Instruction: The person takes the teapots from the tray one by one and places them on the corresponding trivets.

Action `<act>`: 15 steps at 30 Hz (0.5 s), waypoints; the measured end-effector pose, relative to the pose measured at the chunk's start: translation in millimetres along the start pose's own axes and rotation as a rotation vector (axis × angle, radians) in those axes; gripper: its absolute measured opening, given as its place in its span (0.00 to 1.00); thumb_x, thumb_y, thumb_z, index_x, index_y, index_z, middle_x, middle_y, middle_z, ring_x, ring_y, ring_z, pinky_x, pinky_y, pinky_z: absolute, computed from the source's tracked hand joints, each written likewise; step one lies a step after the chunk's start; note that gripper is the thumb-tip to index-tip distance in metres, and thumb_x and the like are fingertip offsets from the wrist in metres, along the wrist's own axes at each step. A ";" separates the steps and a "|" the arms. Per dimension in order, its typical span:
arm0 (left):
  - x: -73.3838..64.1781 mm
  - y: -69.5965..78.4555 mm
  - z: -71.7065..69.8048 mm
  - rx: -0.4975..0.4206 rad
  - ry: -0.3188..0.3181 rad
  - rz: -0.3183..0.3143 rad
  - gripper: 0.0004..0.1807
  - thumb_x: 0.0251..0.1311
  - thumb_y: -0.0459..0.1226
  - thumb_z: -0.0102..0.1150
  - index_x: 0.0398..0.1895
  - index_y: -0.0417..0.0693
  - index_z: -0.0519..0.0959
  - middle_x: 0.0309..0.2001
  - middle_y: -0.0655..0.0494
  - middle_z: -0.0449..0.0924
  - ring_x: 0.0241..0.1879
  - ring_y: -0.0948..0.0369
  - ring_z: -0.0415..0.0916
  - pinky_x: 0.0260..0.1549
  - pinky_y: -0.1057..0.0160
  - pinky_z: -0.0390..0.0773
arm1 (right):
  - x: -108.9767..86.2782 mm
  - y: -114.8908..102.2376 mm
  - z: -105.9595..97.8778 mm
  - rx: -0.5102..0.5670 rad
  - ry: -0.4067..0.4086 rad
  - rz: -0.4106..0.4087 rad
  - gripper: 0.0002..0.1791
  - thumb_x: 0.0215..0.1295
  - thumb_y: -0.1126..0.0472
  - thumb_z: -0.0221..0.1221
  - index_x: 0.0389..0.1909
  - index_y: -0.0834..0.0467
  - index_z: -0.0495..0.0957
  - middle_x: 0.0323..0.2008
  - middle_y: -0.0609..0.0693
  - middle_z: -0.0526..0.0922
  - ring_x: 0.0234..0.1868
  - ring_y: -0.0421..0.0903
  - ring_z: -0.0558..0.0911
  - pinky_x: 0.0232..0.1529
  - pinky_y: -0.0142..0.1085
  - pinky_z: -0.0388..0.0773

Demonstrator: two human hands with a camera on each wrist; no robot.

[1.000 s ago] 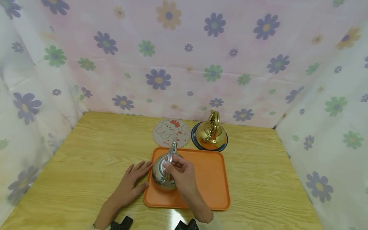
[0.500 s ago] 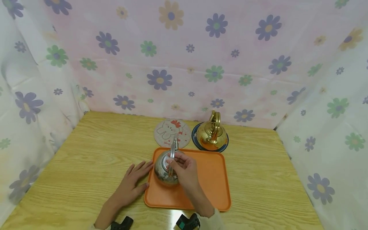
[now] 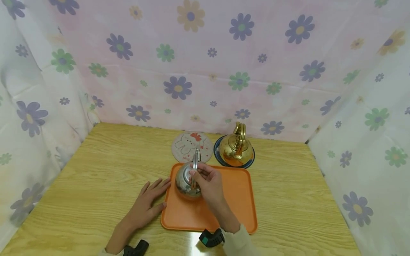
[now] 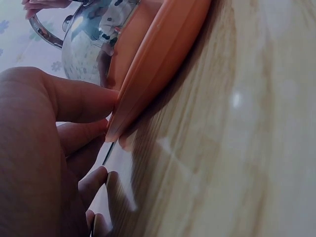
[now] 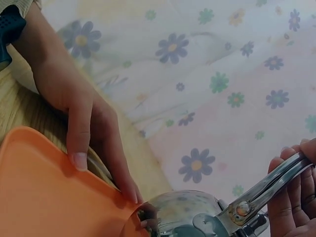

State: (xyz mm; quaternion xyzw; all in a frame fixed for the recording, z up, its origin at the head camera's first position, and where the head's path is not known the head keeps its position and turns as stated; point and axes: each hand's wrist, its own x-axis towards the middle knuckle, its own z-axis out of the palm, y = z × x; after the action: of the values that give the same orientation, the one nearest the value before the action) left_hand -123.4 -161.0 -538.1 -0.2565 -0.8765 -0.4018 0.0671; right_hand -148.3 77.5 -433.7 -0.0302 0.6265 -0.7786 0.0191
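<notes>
My right hand grips the upright handle of a shiny silver kettle. The kettle is over the far left part of an orange tray, its spout end pointing away from me. My left hand lies at the tray's left side, fingers stretched out. In the left wrist view, the thumb and fingertips touch the tray's rim. The right wrist view shows the right fingers curled under the kettle's handle, with the left hand at the rim beyond.
A gold kettle stands on a blue-edged plate beyond the tray. To its left lies a round rabbit-patterned mat, partly overlapped by the silver kettle's spout end. Flowered cloth surrounds the wooden table at back and sides.
My right hand has moved the silver kettle away from me and slightly right over the tray. The left hand and the tray have stayed in place.
</notes>
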 end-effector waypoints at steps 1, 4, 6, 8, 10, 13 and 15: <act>0.3 -0.4 0.1 -0.001 -0.001 0.000 0.33 0.64 0.39 0.63 0.73 0.48 0.71 0.74 0.49 0.69 0.73 0.37 0.60 0.69 0.31 0.44 | 0.9 0.0 -0.6 -0.002 0.002 -0.001 0.15 0.66 0.72 0.63 0.50 0.77 0.79 0.43 0.64 0.86 0.34 0.36 0.83 0.37 0.26 0.81; 0.0 -2.2 0.4 0.006 0.001 0.005 0.33 0.64 0.39 0.63 0.73 0.48 0.71 0.74 0.49 0.69 0.73 0.37 0.60 0.70 0.31 0.44 | 3.6 0.5 -1.6 -0.014 0.010 -0.018 0.15 0.66 0.71 0.62 0.50 0.77 0.80 0.43 0.64 0.87 0.33 0.36 0.83 0.36 0.26 0.81; -0.8 -3.9 0.7 0.011 0.001 0.005 0.33 0.64 0.39 0.63 0.73 0.49 0.71 0.74 0.50 0.68 0.73 0.37 0.60 0.70 0.32 0.43 | 4.9 1.2 -2.0 -0.024 0.020 -0.030 0.15 0.67 0.71 0.63 0.50 0.76 0.80 0.44 0.65 0.86 0.34 0.36 0.83 0.37 0.26 0.81; -1.3 -5.3 1.1 0.014 0.001 0.006 0.33 0.63 0.40 0.63 0.74 0.50 0.71 0.74 0.51 0.68 0.73 0.38 0.60 0.71 0.34 0.43 | 6.3 2.2 -2.3 -0.035 0.029 -0.038 0.14 0.67 0.70 0.63 0.50 0.75 0.81 0.44 0.66 0.86 0.34 0.37 0.83 0.38 0.26 0.81; -1.4 -6.2 1.6 0.015 0.001 0.007 0.33 0.64 0.40 0.63 0.74 0.50 0.71 0.74 0.52 0.68 0.73 0.38 0.60 0.72 0.35 0.42 | 7.0 2.2 -2.5 -0.048 0.033 -0.048 0.14 0.67 0.70 0.63 0.49 0.75 0.81 0.43 0.66 0.86 0.34 0.37 0.83 0.38 0.26 0.81; -0.9 -6.1 2.0 0.014 -0.001 0.007 0.33 0.64 0.40 0.63 0.74 0.50 0.71 0.74 0.52 0.68 0.73 0.38 0.60 0.72 0.36 0.42 | 8.3 2.2 -2.5 -0.054 0.027 -0.067 0.12 0.66 0.71 0.63 0.47 0.75 0.81 0.39 0.60 0.87 0.32 0.37 0.83 0.37 0.27 0.81; -0.6 -5.2 2.0 0.014 0.001 0.008 0.33 0.63 0.40 0.63 0.74 0.49 0.71 0.74 0.51 0.68 0.73 0.38 0.60 0.72 0.36 0.42 | 8.9 2.1 -2.5 -0.052 0.020 -0.083 0.12 0.66 0.71 0.63 0.47 0.75 0.81 0.35 0.56 0.86 0.31 0.38 0.83 0.35 0.27 0.81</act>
State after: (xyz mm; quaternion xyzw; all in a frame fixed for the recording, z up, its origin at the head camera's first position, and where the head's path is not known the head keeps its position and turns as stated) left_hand -125.3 -162.7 -543.0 -0.2595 -0.8783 -0.3952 0.0710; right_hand -157.3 78.9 -436.1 -0.0488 0.6449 -0.7625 -0.0202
